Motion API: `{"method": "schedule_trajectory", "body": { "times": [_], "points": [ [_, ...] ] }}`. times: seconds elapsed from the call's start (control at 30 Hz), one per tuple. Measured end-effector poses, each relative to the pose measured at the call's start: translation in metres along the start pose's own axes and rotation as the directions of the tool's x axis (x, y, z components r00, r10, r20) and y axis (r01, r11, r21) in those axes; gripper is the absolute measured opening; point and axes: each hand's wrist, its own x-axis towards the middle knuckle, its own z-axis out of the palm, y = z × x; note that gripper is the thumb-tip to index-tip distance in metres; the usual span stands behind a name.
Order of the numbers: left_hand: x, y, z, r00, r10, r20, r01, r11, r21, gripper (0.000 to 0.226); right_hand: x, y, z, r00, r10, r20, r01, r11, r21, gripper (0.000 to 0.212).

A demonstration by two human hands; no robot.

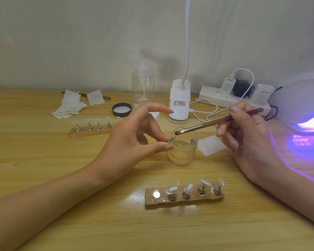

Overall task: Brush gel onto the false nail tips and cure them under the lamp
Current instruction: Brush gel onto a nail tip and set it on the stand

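- The bench (62, 178) is pale wood and carries everything I can see.
- The curing lamp (301, 100) stands beyond the right knuckles, with violet light at its mouth.
- On the left hand (127, 140), the thumb and a middle finger pinch the small metal stand of a nail tip. The forefinger is raised straight above them.
- On the right hand (246, 134), the fingers (234, 113) curl round the brush like a pen.
- The near rack (184, 195) lies on my side of both hands and holds four tips.
- The jar (183, 147) sits open between the two sets of fingers, just beside the left thumb.
- The brush (219, 121) slants down and leftward from the right fingers.
- The nail tip (173, 136) sits at the left fingertips, over the jar's rim. The bristles end right at it, though I cannot tell whether they touch.
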Motion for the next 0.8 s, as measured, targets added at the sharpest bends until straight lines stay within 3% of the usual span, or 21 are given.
{"method": "schedule_trajectory", "body": {
  "times": [0.1,0.27,0.43,0.63,0.8],
  "points": [
    [-0.0002,0.0001,0.0002,1.000,0.016,0.004,-0.016,1.000,0.025,0.054,-0.0003,0.0004,0.0011,1.000,0.021,0.020,-0.020,0.999,-0.040,0.023],
    [0.0001,0.0011,-0.0001,1.000,0.027,-0.003,-0.027,0.999,0.044,0.053,0.0013,0.0004,-0.0019,0.996,0.051,-0.078,-0.054,0.998,-0.044,0.022],
    [0.0000,-0.0003,-0.0006,0.999,0.034,-0.003,-0.034,0.998,0.052,0.052,0.0007,-0.0001,0.0011,1.000,0.013,0.015,-0.013,1.000,0.000,0.025],
    [0.0004,-0.0006,-0.0004,0.999,0.042,-0.010,-0.041,0.997,0.072,0.051,0.0011,-0.0004,-0.0010,0.996,0.046,-0.071,-0.049,0.998,-0.033,0.020],
    [0.0007,-0.0015,-0.0007,0.999,0.050,-0.002,-0.049,0.996,0.072,0.051,0.0001,-0.0005,0.0004,1.000,0.002,0.012,-0.002,1.000,-0.017,0.022]
  ]
}}
